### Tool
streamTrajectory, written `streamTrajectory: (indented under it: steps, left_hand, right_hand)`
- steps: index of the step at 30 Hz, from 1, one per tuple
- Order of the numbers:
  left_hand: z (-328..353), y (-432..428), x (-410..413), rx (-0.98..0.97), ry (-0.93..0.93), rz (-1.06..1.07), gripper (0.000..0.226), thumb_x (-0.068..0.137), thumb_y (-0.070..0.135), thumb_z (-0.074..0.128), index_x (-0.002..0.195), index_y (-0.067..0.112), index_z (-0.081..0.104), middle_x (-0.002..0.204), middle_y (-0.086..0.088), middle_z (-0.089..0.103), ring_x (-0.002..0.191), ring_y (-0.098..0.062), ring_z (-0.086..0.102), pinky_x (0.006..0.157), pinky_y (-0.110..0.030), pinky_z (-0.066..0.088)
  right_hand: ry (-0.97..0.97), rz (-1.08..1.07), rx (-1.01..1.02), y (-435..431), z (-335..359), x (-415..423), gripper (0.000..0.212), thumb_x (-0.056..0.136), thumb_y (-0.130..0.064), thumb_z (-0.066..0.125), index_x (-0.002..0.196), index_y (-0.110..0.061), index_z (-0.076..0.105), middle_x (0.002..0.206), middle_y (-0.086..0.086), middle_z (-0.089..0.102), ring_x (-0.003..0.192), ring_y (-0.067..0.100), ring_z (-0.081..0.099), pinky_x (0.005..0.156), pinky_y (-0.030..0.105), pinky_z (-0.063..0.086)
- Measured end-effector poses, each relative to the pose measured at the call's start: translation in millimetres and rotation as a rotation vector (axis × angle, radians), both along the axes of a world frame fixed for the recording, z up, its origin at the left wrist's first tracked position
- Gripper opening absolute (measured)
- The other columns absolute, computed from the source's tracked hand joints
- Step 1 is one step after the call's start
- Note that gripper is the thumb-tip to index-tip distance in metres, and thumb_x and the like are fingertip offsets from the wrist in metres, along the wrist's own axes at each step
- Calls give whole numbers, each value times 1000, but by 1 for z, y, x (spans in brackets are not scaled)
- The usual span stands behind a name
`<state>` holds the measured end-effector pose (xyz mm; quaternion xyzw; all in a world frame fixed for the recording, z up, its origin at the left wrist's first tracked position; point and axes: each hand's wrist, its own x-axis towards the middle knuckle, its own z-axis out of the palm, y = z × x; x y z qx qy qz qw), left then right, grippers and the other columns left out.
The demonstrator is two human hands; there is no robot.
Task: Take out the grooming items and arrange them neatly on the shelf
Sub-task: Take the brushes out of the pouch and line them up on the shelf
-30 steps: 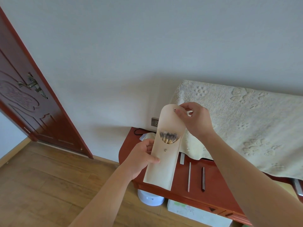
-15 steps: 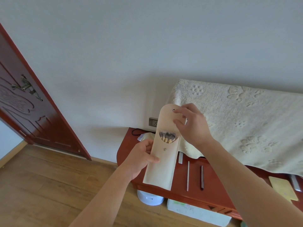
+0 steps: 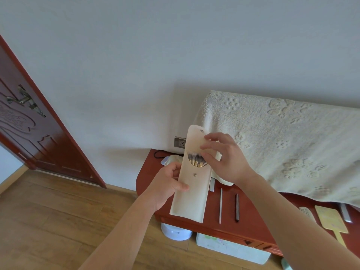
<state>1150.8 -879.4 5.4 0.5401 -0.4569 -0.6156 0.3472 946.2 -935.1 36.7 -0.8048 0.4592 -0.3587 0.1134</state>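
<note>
Both forearms reach in from the bottom edge, hands close together on one thing. Left hand (image 3: pixel 167 184) grips the cream pouch (image 3: pixel 191 193) by its left edge around the middle, thumb across the front and fingers curled behind. The pouch is held upright in the air in front of the shelf's left end, with its flap open and standing up. Right hand (image 3: pixel 224 158) is at the top right of the pouch. Its thumb and forefinger look pinched on the flap's edge just above the opening, but the fingertips are blurred so the grip is not fully clear. Brushes (image 3: pixel 196 160) sit inside the pouch, with dark bristle tips and gold ferrules showing in the curved opening. Behind and below is the red wooden shelf (image 3: pixel 253 211). A short metal piece (image 3: pixel 212 185) lies on it just beside the pouch, then a pale thin stick (image 3: pixel 220 205) and a dark thin stick (image 3: pixel 237 207), parallel and apart. Further right lie a comb (image 3: pixel 305 211) and a yellow paddle (image 3: pixel 331 217) with its handle pointing toward the camera. Under the shelf are a white round thing (image 3: pixel 175 231) and a white box (image 3: pixel 231 248) on the wood floor (image 3: pixel 58 221). A cream towel (image 3: pixel 282 143) with paw prints drapes over something at the back of the shelf. A wall outlet (image 3: pixel 180 142) shows left of the pouch top, with a black cable (image 3: pixel 159 152) below it. Far left is a red-brown door (image 3: pixel 29 133) with a metal handle (image 3: pixel 25 99).
</note>
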Motion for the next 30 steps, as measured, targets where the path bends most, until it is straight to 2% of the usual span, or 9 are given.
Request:
streamTrajectory:
  steps: [6, 10, 14, 18, 22, 26, 30]
  left_hand:
    - [1, 2, -2, -1, 18, -3, 51, 76, -14, 70, 119, 12, 61, 106, -3, 75, 98, -19, 72, 91, -40, 58]
    - [0, 3, -4, -3, 0, -12, 51, 77, -12, 71, 119, 15, 61, 106, -1, 75, 98, -17, 72, 88, -37, 58]
    - [1, 5, -4, -6, -9, -21, 54, 76, -12, 72, 121, 16, 60, 107, -1, 74, 100, -18, 72, 89, -38, 58]
    - [1, 5, -4, -10, -14, -27, 55, 76, -13, 72, 121, 16, 60, 106, 0, 75, 98, -16, 72, 89, -36, 58]
    - [1, 6, -5, -6, -10, -38, 56, 77, -13, 71, 122, 18, 60, 107, 0, 74, 98, -15, 72, 86, -33, 58]
    - [-2, 8, -5, 1, -12, -60, 57, 76, -12, 72, 123, 18, 60, 110, -1, 74, 102, -18, 71, 94, -41, 56]
    - [-3, 10, -5, -8, -24, -76, 56, 76, -11, 72, 123, 18, 60, 109, 0, 74, 103, -18, 71, 96, -42, 55]
  right_hand:
    - [-5, 19, 66, 4, -1, -2, 24, 81, -39, 60, 92, -24, 76, 123, -7, 58, 110, 10, 48, 90, 8, 32]
    - [-34, -14, 92, 7, -2, 1, 10, 80, -25, 73, 89, -23, 76, 121, -5, 59, 111, 14, 49, 90, 7, 30]
    - [-57, -47, 126, 9, -1, 5, 9, 80, -19, 77, 88, -22, 76, 119, -10, 57, 110, 12, 48, 89, 4, 29]
    - [-63, -49, 149, 10, -1, 7, 6, 81, -17, 76, 83, -23, 74, 118, -16, 53, 111, 10, 46, 87, 6, 30]
    - [-25, -45, 167, 8, -2, 7, 5, 84, -16, 71, 84, -21, 72, 117, -13, 53, 113, 10, 45, 86, 7, 30]
    - [-33, -73, 172, 4, 0, 4, 5, 86, -14, 68, 86, -18, 68, 110, -10, 57, 109, 13, 49, 85, 6, 31]
    - [-31, -83, 162, 1, 4, 2, 8, 87, -13, 66, 84, -21, 65, 103, -7, 58, 103, 14, 52, 82, 14, 37]
